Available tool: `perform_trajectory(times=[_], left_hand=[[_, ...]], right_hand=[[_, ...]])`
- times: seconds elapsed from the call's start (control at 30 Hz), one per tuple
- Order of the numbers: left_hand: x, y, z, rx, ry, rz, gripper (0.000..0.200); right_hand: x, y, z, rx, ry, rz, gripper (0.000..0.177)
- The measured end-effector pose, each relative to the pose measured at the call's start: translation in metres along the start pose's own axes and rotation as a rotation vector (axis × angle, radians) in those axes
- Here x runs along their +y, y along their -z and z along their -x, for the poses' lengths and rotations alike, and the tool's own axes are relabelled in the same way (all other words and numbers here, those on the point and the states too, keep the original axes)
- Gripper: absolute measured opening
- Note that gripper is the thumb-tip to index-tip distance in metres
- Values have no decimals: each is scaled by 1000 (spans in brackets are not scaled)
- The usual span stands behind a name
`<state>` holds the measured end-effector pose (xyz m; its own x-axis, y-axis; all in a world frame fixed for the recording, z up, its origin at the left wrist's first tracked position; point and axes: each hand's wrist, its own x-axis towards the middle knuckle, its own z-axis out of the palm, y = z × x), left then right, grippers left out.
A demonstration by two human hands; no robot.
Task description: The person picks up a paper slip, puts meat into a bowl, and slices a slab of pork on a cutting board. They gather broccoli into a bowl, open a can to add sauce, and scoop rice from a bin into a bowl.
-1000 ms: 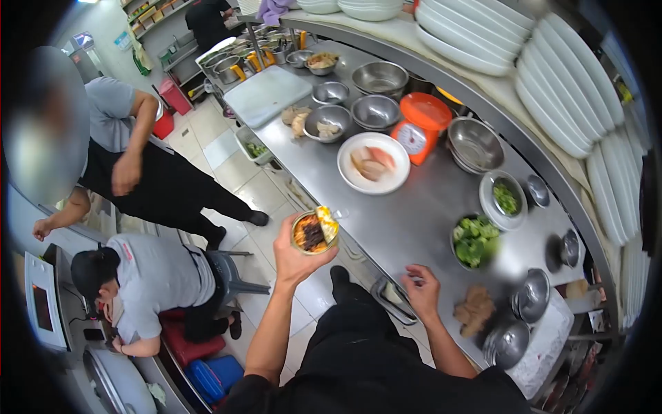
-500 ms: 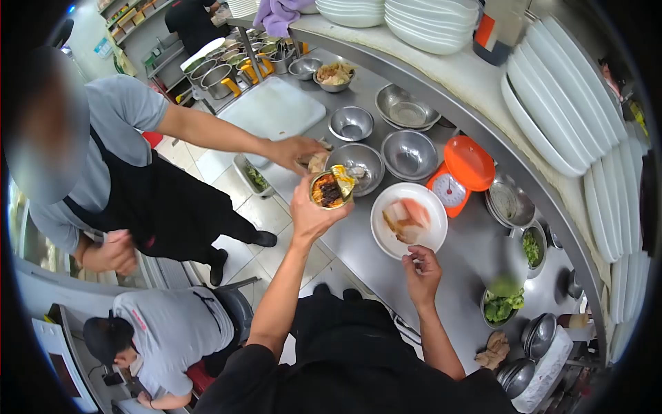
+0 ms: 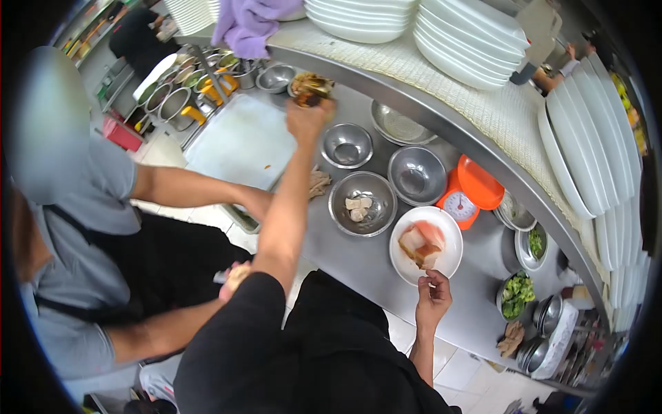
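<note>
My left hand [image 3: 308, 123] is stretched far across the counter, closed around an opened tin can [image 3: 314, 96] with its lid peeled back. The can is over or beside a small bowl of pale food [image 3: 298, 81], partly hidden behind it. My right hand [image 3: 433, 297] is closed in a pinch at the near rim of a round white dish [image 3: 453, 253]. Pale and pinkish pieces of food [image 3: 422, 241] with a brown edge lie in that dish. What the right fingertips hold, if anything, cannot be made out.
A metal bowl with pale chunks [image 3: 358, 208], another metal bowl [image 3: 416, 174] and an orange scale [image 3: 459, 205] stand around the white dish. A co-worker's forearm [image 3: 207, 190] reaches in beneath my left arm. Stacked white plates [image 3: 579, 152] line the shelf above.
My left hand has carried the tin can away to the far end of the counter. My right hand stays by the dish. The co-worker's hand has drawn back from the bowls.
</note>
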<state>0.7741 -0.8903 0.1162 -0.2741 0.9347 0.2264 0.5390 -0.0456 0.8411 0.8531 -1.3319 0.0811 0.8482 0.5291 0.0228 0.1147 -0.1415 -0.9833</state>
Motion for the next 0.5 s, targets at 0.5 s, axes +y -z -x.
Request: perform_trajectory(times=[0.5], left_hand=[[-141, 105, 6, -1663, -99, -100, 25]], right_hand=[[21, 32, 85, 518, -361, 236, 17]])
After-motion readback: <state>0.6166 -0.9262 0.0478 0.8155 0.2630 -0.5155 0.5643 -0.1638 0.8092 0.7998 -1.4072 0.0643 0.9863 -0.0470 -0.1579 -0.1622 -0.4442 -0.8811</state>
